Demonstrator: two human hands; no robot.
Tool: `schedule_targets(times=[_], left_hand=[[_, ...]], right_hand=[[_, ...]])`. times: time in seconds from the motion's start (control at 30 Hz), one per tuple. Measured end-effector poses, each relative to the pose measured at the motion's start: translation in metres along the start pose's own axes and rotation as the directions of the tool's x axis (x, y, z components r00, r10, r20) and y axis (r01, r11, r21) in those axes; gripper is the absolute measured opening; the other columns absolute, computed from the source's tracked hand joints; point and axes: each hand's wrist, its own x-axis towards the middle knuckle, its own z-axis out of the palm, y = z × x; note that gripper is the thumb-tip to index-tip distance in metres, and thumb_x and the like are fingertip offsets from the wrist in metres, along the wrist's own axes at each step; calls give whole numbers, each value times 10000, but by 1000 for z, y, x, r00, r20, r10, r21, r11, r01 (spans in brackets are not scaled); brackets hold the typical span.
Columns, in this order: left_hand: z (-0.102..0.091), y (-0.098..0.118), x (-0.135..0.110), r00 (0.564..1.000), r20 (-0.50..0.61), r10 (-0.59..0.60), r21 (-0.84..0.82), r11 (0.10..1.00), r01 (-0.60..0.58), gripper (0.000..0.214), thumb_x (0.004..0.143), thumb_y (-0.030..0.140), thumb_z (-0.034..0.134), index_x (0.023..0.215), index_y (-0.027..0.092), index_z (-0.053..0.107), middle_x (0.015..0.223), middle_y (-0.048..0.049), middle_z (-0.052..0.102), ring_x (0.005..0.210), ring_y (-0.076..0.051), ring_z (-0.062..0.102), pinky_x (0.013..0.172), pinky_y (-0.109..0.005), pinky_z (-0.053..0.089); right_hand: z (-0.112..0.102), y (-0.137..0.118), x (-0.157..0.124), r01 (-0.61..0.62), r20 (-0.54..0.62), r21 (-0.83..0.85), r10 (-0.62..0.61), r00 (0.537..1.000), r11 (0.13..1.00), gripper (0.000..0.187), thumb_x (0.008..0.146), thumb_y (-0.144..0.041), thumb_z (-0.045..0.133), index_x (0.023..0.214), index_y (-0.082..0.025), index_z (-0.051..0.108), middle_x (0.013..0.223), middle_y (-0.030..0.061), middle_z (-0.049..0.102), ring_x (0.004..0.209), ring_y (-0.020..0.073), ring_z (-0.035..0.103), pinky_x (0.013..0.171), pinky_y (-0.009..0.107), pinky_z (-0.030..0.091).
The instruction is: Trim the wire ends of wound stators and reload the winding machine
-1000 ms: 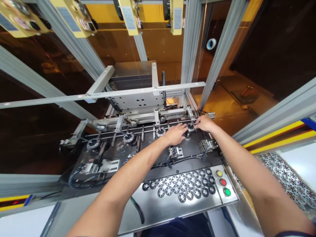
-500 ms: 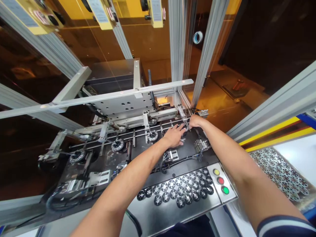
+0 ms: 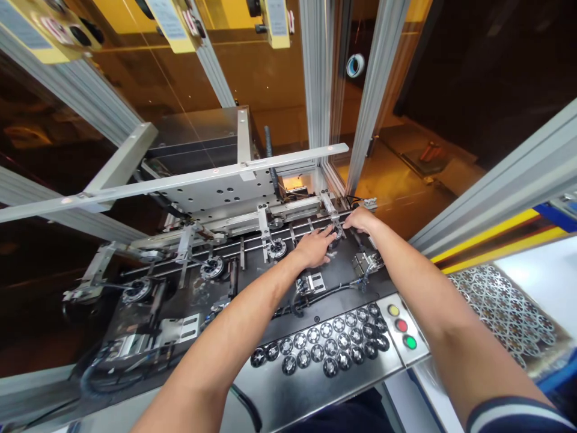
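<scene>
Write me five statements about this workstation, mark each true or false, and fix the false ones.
1. The left hand and the right hand are both near the rightmost round fixture. True.
2. The left hand is clenched in a fist. False: its fingers are extended.
3. The red button is at one end of its row. False: it sits between the yellow button and the green button.
4. Flat perforated metal pieces lie to the right of the right forearm. True.
5. The black round parts lie to the right of the buttons. False: they lie to the left, on the metal panel.
</scene>
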Motion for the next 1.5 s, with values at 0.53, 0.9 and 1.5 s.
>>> schedule_targets(times=[0.53,0.9,1.5], left_hand=[[-1,3,0,1000,7,-23,5,1000,23,818,802,298,749,1517,296,351,1669,-74,224,1472,-363,355,1137,-492,413],[0,3,0,1000,4,-27,5,1000,27,810,805,302,741,1516,287,352,1670,-76,218,1469,-362,360,1132,-489,422],[2,1,1,1000,-16,-11,0,1000,11,811,792,275,748,1506,290,363,1670,-87,221,1457,-358,382,1127,-474,424]], right_hand=[[1,4,-19,-106,168,100,88,982,989,336,953,-351,625,1228,-159,600,1230,88,627,1053,221,644,886,431,570],[0,5,-21,-126,166,174,97,981,977,333,954,-350,624,1226,-159,601,1221,88,631,1040,215,648,877,424,573],[-3,0,-18,-42,128,109,28,991,993,329,955,-355,623,1217,-156,604,1208,86,636,1027,211,651,868,417,576]])
